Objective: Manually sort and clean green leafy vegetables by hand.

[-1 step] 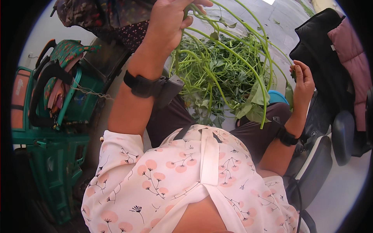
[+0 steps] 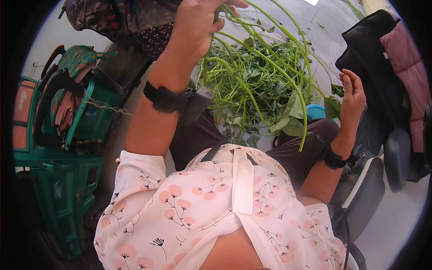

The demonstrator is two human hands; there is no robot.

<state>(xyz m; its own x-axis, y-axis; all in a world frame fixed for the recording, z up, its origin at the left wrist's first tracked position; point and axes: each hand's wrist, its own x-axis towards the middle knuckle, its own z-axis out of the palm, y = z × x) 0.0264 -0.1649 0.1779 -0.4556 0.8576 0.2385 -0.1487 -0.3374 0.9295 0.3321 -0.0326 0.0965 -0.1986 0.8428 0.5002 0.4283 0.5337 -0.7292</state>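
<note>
One blue container I see near three o'clock, inside hidden; left hand clamps green stems; right hand's fingers, closed or apart, I cannot tell.

The person's left hand grips with curled fingers, farther forward than the right hand, whose fingers bend loosely toward the thumb. Both forearms slant forward behind their hands.
</note>
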